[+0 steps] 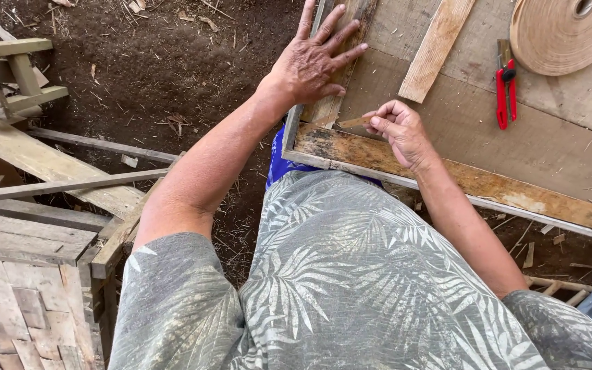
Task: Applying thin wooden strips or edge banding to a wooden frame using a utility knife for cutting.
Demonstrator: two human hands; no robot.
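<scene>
Seen from the head camera, a person in a grey leaf-print shirt (pixel 351 274) leans over a wooden frame (pixel 460 178) that fills the upper right of the picture. The left hand (pixel 313 62), at top centre, lies flat with fingers spread on the frame's left edge, pressing down on a weathered slat (pixel 340 68) there. Just below and to the right of it, the right hand (pixel 400 130) is curled, thumb and fingertips pinching a small wooden sliver (pixel 354 122) that rests at the frame's near corner, where the side slat meets the bottom rail. On the board inside the frame, a loose pale plank (pixel 436 48) lies slanted at top centre-right. A red-handled cutter (pixel 505 85) lies further right, well apart from both hands, and a coil of thin pale strip (pixel 566 31) sits in the upper right corner. Dark soil strewn with chips (pixel 166 62) covers the upper left, with stacked planks (pixel 42 171) at left and a woven mat (pixel 18 315) at lower left.
</scene>
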